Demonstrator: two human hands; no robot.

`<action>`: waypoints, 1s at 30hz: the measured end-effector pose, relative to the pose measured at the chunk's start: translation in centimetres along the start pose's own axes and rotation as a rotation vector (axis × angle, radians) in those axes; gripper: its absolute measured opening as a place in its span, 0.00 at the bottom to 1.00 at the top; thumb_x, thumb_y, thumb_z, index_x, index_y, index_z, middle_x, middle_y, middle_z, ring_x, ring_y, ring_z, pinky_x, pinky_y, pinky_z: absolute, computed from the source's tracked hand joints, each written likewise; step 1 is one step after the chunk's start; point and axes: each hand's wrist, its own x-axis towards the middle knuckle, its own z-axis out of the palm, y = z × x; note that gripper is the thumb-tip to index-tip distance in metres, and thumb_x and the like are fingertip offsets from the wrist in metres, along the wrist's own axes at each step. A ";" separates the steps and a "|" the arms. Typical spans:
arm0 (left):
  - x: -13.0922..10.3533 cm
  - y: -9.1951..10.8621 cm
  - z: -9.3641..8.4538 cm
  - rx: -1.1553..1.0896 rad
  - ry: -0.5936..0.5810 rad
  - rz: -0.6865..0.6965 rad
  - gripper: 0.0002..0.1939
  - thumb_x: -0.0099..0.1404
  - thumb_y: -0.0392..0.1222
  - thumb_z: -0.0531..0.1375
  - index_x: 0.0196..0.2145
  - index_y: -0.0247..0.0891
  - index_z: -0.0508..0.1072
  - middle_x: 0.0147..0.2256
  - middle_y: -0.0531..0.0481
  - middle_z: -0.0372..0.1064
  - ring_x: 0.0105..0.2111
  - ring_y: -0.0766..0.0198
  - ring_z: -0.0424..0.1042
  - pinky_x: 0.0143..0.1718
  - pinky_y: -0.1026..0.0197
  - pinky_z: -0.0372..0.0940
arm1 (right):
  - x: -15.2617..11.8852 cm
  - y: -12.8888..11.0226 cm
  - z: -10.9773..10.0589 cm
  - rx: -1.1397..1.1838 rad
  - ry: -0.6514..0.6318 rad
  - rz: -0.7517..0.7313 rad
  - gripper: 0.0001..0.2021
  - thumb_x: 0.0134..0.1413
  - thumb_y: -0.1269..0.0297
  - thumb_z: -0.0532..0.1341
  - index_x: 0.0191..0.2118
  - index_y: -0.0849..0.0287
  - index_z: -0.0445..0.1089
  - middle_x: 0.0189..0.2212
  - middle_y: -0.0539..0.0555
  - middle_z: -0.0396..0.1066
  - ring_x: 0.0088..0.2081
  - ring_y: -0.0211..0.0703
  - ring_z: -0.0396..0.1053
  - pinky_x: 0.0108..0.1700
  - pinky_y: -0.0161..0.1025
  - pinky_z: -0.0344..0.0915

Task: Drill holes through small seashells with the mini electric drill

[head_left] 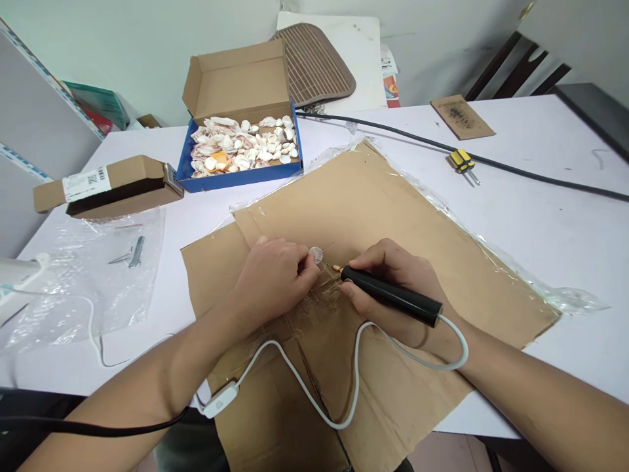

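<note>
Between the thumb and fingers of my left hand is a small whitish ribbed seashell, held just above the cardboard sheet. My right hand grips a black pen-shaped electric drill with a brass chuck. Its thin bit points at the shell's lower right edge; whether it touches is too fine to tell. A white cord runs from the drill's back end across the cardboard to a white inline switch near my left forearm.
A blue-rimmed box full of shells stands open behind. To the left are a narrow carton and a plastic bag with a small metal tool. A black cable and yellow-black screwdriver lie at the back right.
</note>
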 end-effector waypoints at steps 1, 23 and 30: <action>0.0 0.0 0.0 -0.002 -0.001 0.001 0.23 0.75 0.42 0.52 0.21 0.43 0.55 0.21 0.51 0.68 0.26 0.59 0.63 0.37 0.51 0.54 | 0.0 0.0 0.0 -0.007 0.004 -0.001 0.09 0.57 0.61 0.71 0.38 0.52 0.70 0.27 0.48 0.76 0.24 0.40 0.70 0.27 0.39 0.64; 0.0 0.0 0.0 -0.022 -0.019 -0.021 0.21 0.74 0.42 0.52 0.21 0.43 0.55 0.23 0.51 0.69 0.28 0.58 0.65 0.39 0.49 0.53 | -0.1 0.3 -0.1 0.016 -0.030 -0.022 0.10 0.62 0.59 0.70 0.40 0.52 0.69 0.27 0.46 0.75 0.25 0.39 0.70 0.28 0.39 0.64; 0.1 0.1 -0.1 -0.033 -0.030 -0.026 0.21 0.74 0.43 0.52 0.21 0.43 0.55 0.22 0.51 0.67 0.27 0.59 0.63 0.38 0.49 0.52 | -0.1 0.5 -0.1 -0.004 -0.022 -0.054 0.10 0.62 0.60 0.70 0.41 0.53 0.69 0.27 0.45 0.75 0.24 0.37 0.69 0.28 0.38 0.64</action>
